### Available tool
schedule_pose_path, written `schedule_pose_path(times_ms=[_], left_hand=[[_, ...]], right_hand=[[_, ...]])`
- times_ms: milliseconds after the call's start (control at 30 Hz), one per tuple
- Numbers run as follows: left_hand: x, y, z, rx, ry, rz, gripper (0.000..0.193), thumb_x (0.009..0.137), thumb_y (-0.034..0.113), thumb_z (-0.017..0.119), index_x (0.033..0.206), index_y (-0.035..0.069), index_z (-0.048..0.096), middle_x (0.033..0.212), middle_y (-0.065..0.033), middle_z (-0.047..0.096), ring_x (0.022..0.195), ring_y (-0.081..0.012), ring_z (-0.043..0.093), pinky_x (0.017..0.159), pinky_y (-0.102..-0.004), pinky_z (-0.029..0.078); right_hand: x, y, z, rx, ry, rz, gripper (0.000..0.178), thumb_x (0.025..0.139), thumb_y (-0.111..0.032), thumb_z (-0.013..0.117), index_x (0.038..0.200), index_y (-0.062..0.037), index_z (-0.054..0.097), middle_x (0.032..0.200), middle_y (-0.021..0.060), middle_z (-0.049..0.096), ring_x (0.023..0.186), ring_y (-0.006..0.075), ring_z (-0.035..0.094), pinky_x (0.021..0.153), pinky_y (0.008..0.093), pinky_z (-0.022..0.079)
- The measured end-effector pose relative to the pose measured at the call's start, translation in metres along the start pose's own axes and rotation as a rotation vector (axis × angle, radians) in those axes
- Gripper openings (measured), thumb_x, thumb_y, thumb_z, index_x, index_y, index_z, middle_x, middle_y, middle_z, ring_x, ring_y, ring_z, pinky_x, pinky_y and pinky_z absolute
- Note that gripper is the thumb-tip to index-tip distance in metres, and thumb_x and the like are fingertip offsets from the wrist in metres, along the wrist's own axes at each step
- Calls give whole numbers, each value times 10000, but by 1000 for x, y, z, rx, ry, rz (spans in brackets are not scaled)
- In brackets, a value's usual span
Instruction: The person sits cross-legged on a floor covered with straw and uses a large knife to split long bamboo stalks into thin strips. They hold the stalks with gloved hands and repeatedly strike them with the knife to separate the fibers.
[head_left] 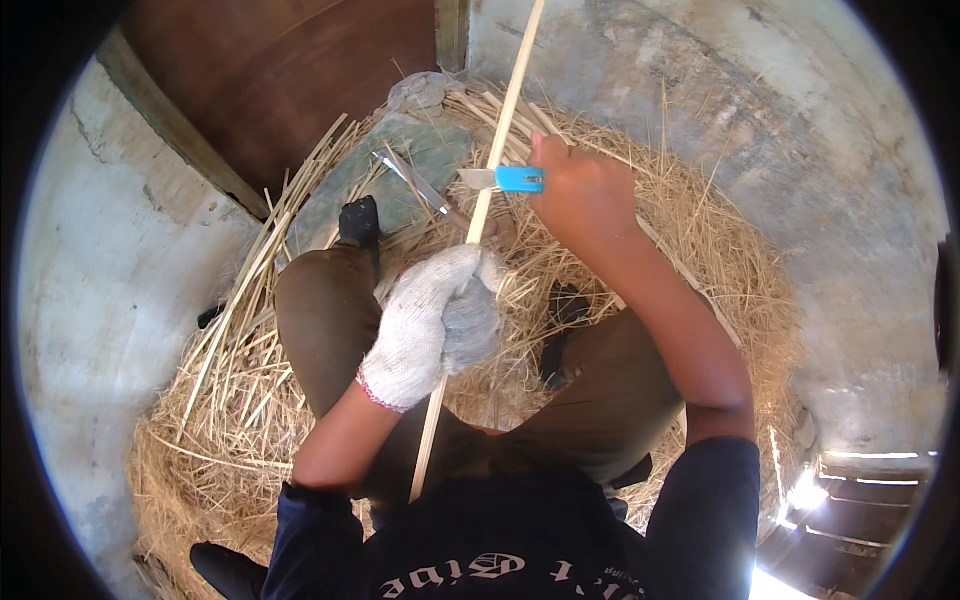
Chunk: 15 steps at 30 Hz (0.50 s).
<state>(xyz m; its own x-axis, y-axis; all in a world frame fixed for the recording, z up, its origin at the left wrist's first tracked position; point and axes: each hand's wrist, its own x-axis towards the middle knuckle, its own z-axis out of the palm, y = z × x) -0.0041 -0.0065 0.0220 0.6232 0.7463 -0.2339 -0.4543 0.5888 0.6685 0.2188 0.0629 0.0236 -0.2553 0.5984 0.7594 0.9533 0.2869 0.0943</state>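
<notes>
My left hand [432, 320], in a white knitted glove, is closed around a long pale bamboo strip [508, 105]. The strip runs from my lap up past the top edge of the view, tilted slightly right. Bare, my right hand [583, 190] grips a blue-handled utility knife [519, 180]. Its short blade lies across the strip, a little above the gloved fist. Beyond the glove, a larger knife [425, 187] with a brown wooden handle rests near a flat greenish stone slab.
Shavings [700, 240] and split strips [240, 360] heap around my folded legs. The stone slab [345, 180] lies ahead, before a brown door panel [280, 80]. Weathered grey walls [790, 130] stand on both sides. Slatted boards [860, 500] are at the lower right.
</notes>
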Motion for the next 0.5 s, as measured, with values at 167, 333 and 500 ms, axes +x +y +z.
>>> schedule_pose_path(times_ms=[167, 333, 500], left_hand=[[-6, -4, 15, 106, 117, -51, 343, 1090, 312, 484, 867, 77, 597, 523, 64, 328, 375, -91, 308, 350, -261, 264], [-4, -20, 25, 204, -38, -91, 304, 1089, 325, 510, 1031, 50, 628, 557, 65, 344, 397, -72, 325, 355, -246, 274], [0, -16, 18, 204, 30, 2, 260, 1092, 281, 514, 1099, 47, 629, 625, 38, 411, 478, -73, 394, 420, -234, 320]], right_hand=[[23, 29, -5, -132, -399, 455, 222, 995, -217, 596, 896, -43, 692, 640, 145, 660, 573, 312, 676, 546, 449, 545], [14, 118, -17, -202, -231, 655, 282, 990, -259, 572, 1001, -27, 732, 728, 196, 697, 687, 397, 695, 627, 492, 551], [-7, 82, -15, 112, -241, 499, 258, 961, -275, 625, 1012, -49, 740, 700, 192, 680, 607, 386, 672, 582, 478, 533]])
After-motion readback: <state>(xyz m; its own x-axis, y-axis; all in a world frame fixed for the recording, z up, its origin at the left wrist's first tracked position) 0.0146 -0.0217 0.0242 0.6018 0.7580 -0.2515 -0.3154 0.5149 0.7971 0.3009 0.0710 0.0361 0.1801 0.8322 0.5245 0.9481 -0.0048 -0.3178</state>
